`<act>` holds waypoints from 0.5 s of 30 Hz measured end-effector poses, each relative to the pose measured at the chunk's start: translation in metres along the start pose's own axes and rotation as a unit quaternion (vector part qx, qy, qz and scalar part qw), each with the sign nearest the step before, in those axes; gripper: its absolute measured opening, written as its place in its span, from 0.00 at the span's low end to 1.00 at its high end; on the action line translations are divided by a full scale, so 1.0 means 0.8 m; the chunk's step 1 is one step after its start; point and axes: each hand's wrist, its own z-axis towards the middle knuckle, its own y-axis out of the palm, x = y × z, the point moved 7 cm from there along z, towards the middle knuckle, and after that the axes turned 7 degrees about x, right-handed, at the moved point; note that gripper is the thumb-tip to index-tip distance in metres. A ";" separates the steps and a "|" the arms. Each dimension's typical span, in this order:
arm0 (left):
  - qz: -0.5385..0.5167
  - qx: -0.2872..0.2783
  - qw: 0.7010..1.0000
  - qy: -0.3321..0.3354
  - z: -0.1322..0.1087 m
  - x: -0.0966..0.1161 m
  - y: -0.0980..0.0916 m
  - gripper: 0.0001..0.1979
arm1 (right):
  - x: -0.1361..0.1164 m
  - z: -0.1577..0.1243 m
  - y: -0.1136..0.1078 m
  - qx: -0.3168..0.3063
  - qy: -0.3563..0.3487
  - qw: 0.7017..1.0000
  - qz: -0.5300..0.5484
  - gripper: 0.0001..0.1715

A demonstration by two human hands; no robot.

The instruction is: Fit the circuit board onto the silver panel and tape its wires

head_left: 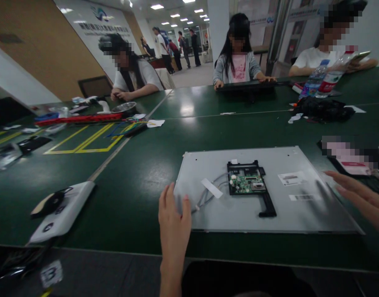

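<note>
A flat silver display panel [208,163] lies back side up on the green table in front of me. Near its middle sits a green circuit board [246,184] in a black plastic bracket [267,203], with grey cables [204,200] running left under a white strip of tape [212,188]. My left hand [175,214] is at the panel's left edge, fingers stretched and thumb apart; whether it touches the edge I cannot tell. On the opposite side my right hand [362,198] is by the right edge, its fingers extended and holding nothing. Printed labels [291,178] are stuck on the panel's right part.
Left of me, a white box [64,214] carries a dark coiled item. A phone-like pink item [347,159] lies beyond my right hand. Bottles [331,78] and a black bundle [323,109] stand farther right. Three people sit across the table, one with a black panel [246,86].
</note>
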 end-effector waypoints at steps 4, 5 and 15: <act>-0.003 -0.009 1.000 -0.030 0.005 -0.040 -0.020 0.28 | 0.037 0.002 0.006 -0.046 0.078 0.988 0.123 0.28; -0.012 -0.014 0.999 -0.044 0.004 -0.050 -0.023 0.28 | 0.040 0.003 0.009 -0.055 0.090 0.984 0.141 0.28; -0.097 -0.073 0.986 -0.112 -0.010 -0.065 -0.014 0.28 | 0.036 0.007 0.015 -0.040 0.136 0.944 0.299 0.34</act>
